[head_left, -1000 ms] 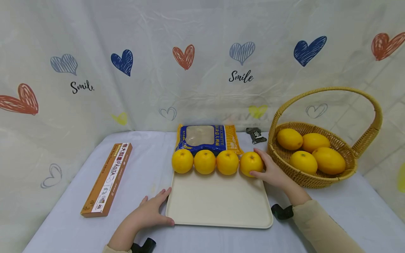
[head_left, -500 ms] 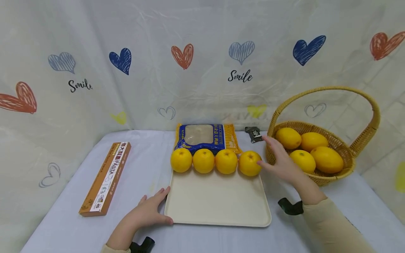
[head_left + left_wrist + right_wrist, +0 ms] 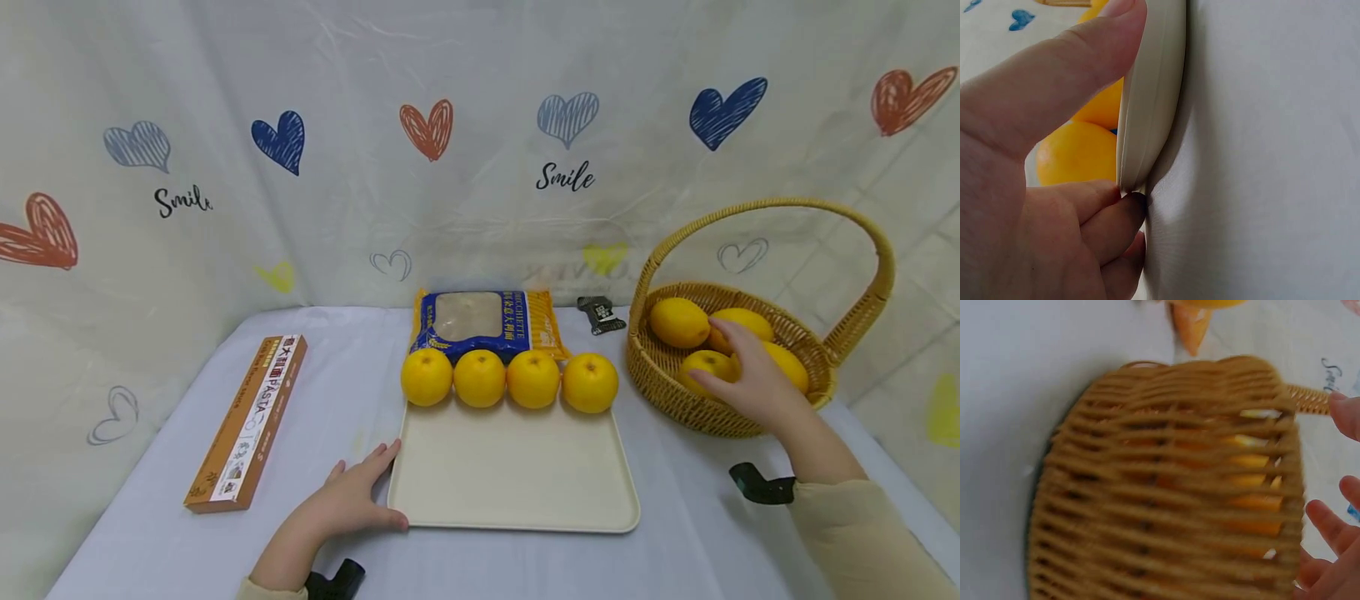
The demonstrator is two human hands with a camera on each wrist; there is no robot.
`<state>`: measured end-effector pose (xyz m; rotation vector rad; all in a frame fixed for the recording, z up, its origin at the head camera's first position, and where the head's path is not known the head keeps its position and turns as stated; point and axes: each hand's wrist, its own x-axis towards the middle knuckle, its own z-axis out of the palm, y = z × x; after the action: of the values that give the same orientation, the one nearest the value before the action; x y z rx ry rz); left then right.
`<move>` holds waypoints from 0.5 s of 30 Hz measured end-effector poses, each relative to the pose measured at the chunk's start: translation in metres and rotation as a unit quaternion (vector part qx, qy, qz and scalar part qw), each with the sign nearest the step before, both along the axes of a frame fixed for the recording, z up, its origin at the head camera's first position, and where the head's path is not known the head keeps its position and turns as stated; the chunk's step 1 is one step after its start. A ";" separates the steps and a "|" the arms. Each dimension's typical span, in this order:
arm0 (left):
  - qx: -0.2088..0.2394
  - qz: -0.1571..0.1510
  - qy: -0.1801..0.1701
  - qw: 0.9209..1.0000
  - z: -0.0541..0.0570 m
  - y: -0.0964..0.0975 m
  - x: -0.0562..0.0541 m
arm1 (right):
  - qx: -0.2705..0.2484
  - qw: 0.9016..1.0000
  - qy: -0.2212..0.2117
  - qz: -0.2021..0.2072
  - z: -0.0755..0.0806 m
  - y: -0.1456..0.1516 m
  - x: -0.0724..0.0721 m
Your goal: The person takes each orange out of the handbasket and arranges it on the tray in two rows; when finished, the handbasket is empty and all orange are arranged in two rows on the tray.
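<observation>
Several oranges [image 3: 480,379] stand in a row across the far end of a cream tray [image 3: 513,475]. My left hand [image 3: 347,504] rests at the tray's near left corner, fingers spread along its side. In the left wrist view, the thumb [image 3: 1054,69] lies at the rim and the other fingertips touch it lower down. On the right, my right hand [image 3: 757,379] is over a wicker basket [image 3: 705,408], thumb and fingers apart above the fruit. Inside are long yellow fruits [image 3: 678,322] and a rounder one [image 3: 707,371], partly hidden by the hand.
A blue and yellow pasta bag [image 3: 480,321] lies behind the oranges. A small black packet [image 3: 600,314] is left of the basket, whose tall handle [image 3: 772,202] arches over it. A long pasta box [image 3: 247,421] lies on the left of the white-covered table.
My right hand has let go of the rightmost orange and moved right, over the basket. The orange stays at the end of the row. My left hand stays at the tray.
</observation>
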<state>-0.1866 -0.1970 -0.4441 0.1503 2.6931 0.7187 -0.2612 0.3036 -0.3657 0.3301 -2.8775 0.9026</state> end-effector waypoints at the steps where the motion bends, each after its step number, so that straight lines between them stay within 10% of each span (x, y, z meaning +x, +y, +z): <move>1: 0.001 0.000 -0.001 1.000 0.000 0.000 0.000 | 0.002 1.000 0.005 0.002 -0.002 0.003 0.000; 15: 0.000 0.002 -0.003 1.000 0.001 0.000 0.001 | 0.017 1.000 -0.024 0.000 -0.015 0.021 -0.007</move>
<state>-0.1860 -0.1966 -0.4431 0.1433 2.6877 0.7192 -0.2681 0.3243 -0.3809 0.3169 -2.9401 0.8745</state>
